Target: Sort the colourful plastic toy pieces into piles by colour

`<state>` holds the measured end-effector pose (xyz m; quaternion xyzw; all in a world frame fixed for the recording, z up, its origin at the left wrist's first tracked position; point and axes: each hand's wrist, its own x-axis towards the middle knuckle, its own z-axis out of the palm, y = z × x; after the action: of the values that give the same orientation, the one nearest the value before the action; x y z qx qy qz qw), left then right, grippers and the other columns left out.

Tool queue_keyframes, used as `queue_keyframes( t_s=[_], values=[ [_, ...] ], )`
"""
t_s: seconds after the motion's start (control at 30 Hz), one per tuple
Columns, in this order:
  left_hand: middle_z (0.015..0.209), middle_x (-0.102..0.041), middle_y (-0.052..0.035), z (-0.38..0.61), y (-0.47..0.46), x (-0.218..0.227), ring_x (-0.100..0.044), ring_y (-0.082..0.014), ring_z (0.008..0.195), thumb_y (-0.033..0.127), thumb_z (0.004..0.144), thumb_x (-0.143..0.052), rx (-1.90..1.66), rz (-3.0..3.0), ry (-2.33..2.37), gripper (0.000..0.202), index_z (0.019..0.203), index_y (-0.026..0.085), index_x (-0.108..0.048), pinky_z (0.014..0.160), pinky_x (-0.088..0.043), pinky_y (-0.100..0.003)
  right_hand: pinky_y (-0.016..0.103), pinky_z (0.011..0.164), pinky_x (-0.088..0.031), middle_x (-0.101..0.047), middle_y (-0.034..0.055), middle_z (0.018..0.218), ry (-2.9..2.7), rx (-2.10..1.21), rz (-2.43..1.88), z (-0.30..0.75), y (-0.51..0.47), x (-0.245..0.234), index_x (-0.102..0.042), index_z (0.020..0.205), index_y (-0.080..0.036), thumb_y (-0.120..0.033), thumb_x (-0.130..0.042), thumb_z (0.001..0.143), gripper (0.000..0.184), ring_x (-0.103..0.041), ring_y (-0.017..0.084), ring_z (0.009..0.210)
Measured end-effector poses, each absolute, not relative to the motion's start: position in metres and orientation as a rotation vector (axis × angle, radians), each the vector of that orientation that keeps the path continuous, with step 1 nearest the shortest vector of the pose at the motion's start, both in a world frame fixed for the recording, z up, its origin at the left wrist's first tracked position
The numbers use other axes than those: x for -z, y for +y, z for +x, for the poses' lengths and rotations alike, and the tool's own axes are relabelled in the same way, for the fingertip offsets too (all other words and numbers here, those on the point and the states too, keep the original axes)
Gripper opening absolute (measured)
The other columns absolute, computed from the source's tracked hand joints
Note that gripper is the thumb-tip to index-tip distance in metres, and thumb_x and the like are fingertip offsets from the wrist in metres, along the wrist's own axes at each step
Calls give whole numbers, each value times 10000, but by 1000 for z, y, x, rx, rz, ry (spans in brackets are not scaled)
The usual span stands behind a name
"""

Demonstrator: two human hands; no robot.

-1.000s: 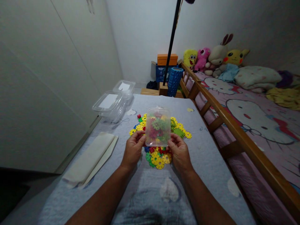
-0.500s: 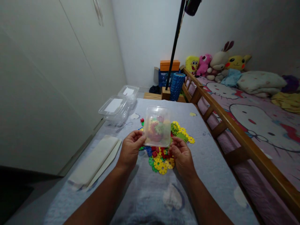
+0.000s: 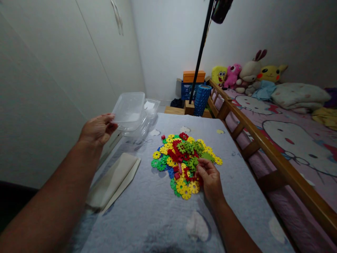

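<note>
A heap of flat plastic snowflake pieces (image 3: 184, 158) in yellow, green, red and blue lies on the blue-grey quilted surface (image 3: 158, 218). My right hand (image 3: 209, 179) rests at the heap's near right edge, fingertips on the pieces. My left hand (image 3: 98, 129) is out to the far left, gripping an empty clear plastic container (image 3: 129, 110) by its near edge. It hovers just above other clear containers (image 3: 147, 116) stacked at the surface's far left corner.
A folded white cloth (image 3: 116, 179) lies on the left of the surface. A wooden bed rail (image 3: 263, 147) runs along the right, with plush toys (image 3: 244, 72) on the bed behind. A black pole (image 3: 200, 56), a blue roller (image 3: 202, 100) and boxes stand at the far end.
The clear container, held upside down over the heap by both hands, has come off the pieces. My left hand carried it to the far left; my right hand dropped onto the heap.
</note>
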<state>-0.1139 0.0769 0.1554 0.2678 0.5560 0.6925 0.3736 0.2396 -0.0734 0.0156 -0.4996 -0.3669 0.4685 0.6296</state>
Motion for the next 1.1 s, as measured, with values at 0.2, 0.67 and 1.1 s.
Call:
queue_keyframes(
  t_s=[0.2,0.67,1.1],
  values=[
    [696,-525,43,-129,107,-152,-452,-36,603,8,798,-604,-1614,652,1535,158,747,116,-501,481,-391,-111,216,533,-456,-605,-34,775,-838,-1071,-1150,242,-73,-16,-664,1005,-229,-413,-792,743,345,-557,93,573],
    [627,-442,62,-139,126,-130,-363,-61,585,150,908,-589,-1515,722,1708,197,762,142,-457,584,-371,-200,209,498,-447,-583,-40,759,-847,-1069,-1117,248,-72,-11,-643,1027,-225,-394,-762,791,314,-559,87,546],
    [1228,-552,-63,-97,54,-118,-548,-143,982,221,853,-657,-2084,1646,1703,443,1265,165,-507,863,-473,-298,279,625,-500,-626,5,813,-939,-788,-1255,261,-71,-17,-662,1014,-208,-422,-715,798,308,-592,145,674]
  ],
)
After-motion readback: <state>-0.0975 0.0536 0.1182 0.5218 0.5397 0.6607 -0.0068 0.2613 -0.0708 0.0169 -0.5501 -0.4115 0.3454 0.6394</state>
